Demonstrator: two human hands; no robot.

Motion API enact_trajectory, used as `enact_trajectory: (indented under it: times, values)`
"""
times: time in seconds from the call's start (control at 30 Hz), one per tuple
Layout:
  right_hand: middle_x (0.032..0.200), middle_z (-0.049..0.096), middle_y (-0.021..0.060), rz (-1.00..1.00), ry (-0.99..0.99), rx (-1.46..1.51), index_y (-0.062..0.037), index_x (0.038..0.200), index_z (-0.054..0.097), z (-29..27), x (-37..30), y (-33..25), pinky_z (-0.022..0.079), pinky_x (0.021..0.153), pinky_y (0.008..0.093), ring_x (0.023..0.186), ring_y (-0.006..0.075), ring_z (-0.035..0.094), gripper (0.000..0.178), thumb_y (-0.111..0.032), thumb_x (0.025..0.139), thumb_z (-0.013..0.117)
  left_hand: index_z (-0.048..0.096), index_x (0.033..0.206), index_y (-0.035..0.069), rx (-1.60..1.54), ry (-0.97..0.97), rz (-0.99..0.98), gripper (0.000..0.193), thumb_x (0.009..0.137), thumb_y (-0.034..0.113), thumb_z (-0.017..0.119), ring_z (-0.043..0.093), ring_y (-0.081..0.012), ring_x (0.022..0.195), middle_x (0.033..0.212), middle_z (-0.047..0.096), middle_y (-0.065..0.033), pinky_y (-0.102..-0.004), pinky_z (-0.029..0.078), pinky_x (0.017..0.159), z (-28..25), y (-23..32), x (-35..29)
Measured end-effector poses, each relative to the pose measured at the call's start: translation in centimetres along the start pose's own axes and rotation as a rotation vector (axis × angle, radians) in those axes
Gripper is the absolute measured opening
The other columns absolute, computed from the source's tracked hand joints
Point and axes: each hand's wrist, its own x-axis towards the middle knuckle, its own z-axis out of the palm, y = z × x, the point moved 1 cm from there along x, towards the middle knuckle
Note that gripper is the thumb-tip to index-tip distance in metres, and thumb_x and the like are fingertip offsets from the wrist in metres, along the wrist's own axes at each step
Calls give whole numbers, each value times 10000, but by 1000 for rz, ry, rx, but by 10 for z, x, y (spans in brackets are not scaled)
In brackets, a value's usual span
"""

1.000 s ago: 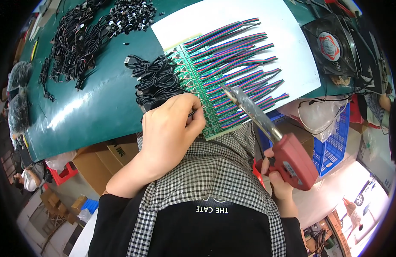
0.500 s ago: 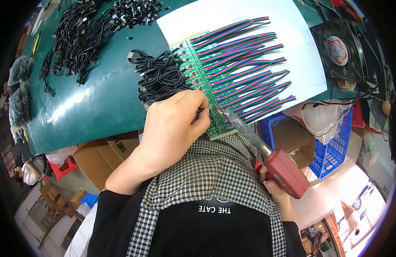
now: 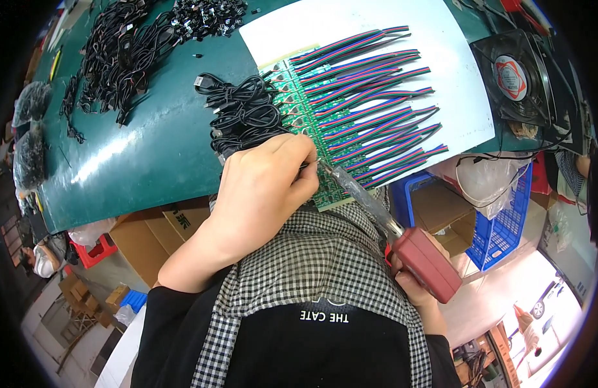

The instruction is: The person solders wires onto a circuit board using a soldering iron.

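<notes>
Left hand, head view: centre of frame, thumb and finger pinched together, apparently on a black cable.
Right hand: lower right, wrapped around the red soldering iron.
Green circuit boards: upper centre.
Iron tip: best touched briefly, cable steady, fingertips clear of heat.
Change: a second ago the tip hovered over coloured wires; now it's beside the left fingertips.
</notes>
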Motion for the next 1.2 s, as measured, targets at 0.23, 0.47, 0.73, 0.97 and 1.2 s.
enact_trajectory:
  times: [0.23, 0.47, 0.73, 0.97, 1.2]
  values:
    - [1032, 657, 172, 129, 94, -5, 78, 1119, 595, 1, -38, 26, 538, 743, 333, 855, 278, 679, 629, -375, 725, 783, 588, 822, 18, 2, -1, -5, 121, 724, -29, 641, 551, -120, 565, 686, 562, -58, -242, 461, 534, 0, 0, 0]
    - [1023, 658, 160, 218, 123, 70, 84, 1164, 566, 3, -34, 20, 531, 741, 321, 853, 256, 676, 710, -404, 702, 797, 584, 815, 18, 0, -2, -10, 118, 722, -31, 638, 549, -125, 565, 681, 556, -60, -241, 458, 535, -1, 1, 0]
    - [985, 661, 142, 330, 146, 305, 99, 1192, 524, 3, -21, 6, 513, 714, 276, 775, 187, 652, 682, -269, 695, 810, 604, 839, 12, -88, -3, -37, 104, 750, -24, 646, 561, -120, 600, 701, 577, -59, -237, 458, 554, -1, 0, -2]
    - [951, 665, 131, 327, 116, 571, 105, 1200, 514, 4, -11, -7, 494, 619, 233, 682, 134, 614, 629, -134, 676, 767, 606, 855, 16, -147, -96, 36, 100, 768, -19, 640, 565, -138, 634, 743, 575, -61, -249, 447, 565, -8, -5, -1]
    - [991, 675, 141, 214, 21, -53, 82, 1163, 570, -3, -41, 26, 529, 738, 303, 835, 242, 679, 643, -276, 682, 800, 582, 833, 17, 17, -154, 50, 105, 748, -16, 634, 557, -195, 620, 724, 522, -79, -274, 445, 550, -8, 5, 4]
